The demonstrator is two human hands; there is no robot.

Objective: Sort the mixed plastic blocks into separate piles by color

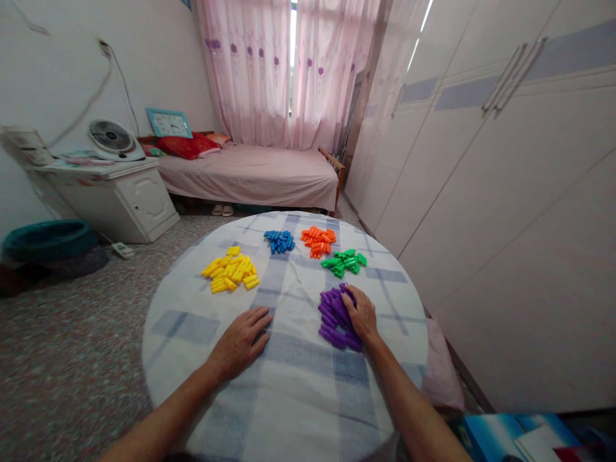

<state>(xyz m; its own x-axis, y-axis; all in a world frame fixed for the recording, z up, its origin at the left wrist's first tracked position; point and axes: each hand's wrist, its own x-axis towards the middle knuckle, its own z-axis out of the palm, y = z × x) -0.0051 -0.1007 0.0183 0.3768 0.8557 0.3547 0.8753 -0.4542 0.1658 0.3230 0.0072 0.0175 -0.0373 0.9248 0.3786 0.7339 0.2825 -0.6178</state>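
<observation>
My left hand [245,340] lies flat on the checked tablecloth [298,385], fingers stretched out and holding nothing. At the right, my right hand [362,311] curls over the edge of a heap of purple plastic pieces [332,314], its fingers closed against some of them. Its fingertips are partly hidden among the pieces. Beyond it is a heap of green plastic pieces [342,262]. Orange plastic pieces [317,240] and blue plastic pieces [279,242] lie at the far side of the table. Yellow plastic pieces [231,269] are spread ahead of my left hand.
A bed [255,170] stands behind the round table, below pink curtains [250,77]. White wardrobe doors [481,192] rise along the right. To the left are a white cabinet [144,202] with a fan [113,138] on it and a teal basin [51,237].
</observation>
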